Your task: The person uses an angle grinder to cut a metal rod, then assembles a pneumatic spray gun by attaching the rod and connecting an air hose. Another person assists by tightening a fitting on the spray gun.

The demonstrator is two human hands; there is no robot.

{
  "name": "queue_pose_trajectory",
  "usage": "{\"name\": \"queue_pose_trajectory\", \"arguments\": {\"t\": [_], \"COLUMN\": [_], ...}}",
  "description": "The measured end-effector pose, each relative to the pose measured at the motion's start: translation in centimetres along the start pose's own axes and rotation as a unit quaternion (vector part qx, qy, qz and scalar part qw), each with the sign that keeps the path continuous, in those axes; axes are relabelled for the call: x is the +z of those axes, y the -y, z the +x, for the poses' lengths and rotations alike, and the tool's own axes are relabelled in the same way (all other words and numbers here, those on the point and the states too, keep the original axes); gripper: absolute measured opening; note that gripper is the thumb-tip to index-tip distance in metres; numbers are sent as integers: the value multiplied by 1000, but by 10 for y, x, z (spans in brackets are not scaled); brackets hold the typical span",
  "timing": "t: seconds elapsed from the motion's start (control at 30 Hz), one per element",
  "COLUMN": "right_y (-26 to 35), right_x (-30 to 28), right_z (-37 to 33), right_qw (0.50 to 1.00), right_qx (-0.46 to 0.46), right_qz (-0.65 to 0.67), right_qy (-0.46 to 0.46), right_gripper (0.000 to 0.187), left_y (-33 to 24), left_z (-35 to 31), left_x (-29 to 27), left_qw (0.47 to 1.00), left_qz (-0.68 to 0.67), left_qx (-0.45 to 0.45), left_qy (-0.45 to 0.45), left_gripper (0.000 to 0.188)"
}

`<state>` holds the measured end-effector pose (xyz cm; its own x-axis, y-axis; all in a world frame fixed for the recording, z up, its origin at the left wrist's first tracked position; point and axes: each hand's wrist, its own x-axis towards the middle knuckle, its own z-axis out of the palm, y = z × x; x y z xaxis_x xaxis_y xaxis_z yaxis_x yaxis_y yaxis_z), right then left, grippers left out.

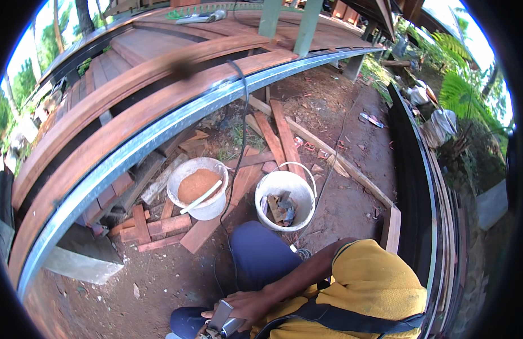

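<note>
My right hand is low in the picture, its forearm coming out of a yellow sleeve. Its fingers are closed on a silver-grey, box-shaped metal tool held over my lap. What kind of tool it is, I cannot make out, as the hand and the lower rim cover much of it. A black cable hangs from the deck and runs down toward my lap. My left hand does not show clearly. In front of my dark blue knee stands a white bucket with wood offcuts inside.
Left of it, another white bucket holds reddish-brown sawdust and a pale stick. Reddish planks litter the soil. A deck edge with a metal beam curves across ahead. Long dark sheets line the right side.
</note>
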<state>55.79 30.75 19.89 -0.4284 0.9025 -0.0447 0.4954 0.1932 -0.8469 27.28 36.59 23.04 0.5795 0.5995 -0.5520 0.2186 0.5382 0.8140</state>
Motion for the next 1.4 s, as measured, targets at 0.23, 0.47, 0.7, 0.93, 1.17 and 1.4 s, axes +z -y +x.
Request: {"name": "queue_pose_trajectory", "arguments": {"t": [0.23,0.47,0.7,0.93,1.17,1.4], "right_y": [125,303,522,640,667,678], "right_x": [-148,-271,-327,-317,-288,-295], "right_z": [-19,-110,-204,-257,-284,-352], "right_qw": [997,962,903,830,754,732], "right_qx": [27,90,228,305,279,228], "right_qz": [-31,-77,-76,-133,-157,-161], "right_qy": [-69,-245,-356,-448,-573,-622], "right_gripper": [82,80,84,96,118,122], "left_y": [-246,-408,-547,-613,-632,-629], "left_z": [-41,-84,-162,-240,-317,-367], "left_x": [71,154,272,332,377,442], "left_qw": [993,950,879,818,814,795], "left_qz": [35,98,94,121,170,206], "left_qx": [26,-11,-48,-35,4,3], "left_qy": [109,295,465,561,556,571], "left_gripper": [60,73,77,81,83,80]}}
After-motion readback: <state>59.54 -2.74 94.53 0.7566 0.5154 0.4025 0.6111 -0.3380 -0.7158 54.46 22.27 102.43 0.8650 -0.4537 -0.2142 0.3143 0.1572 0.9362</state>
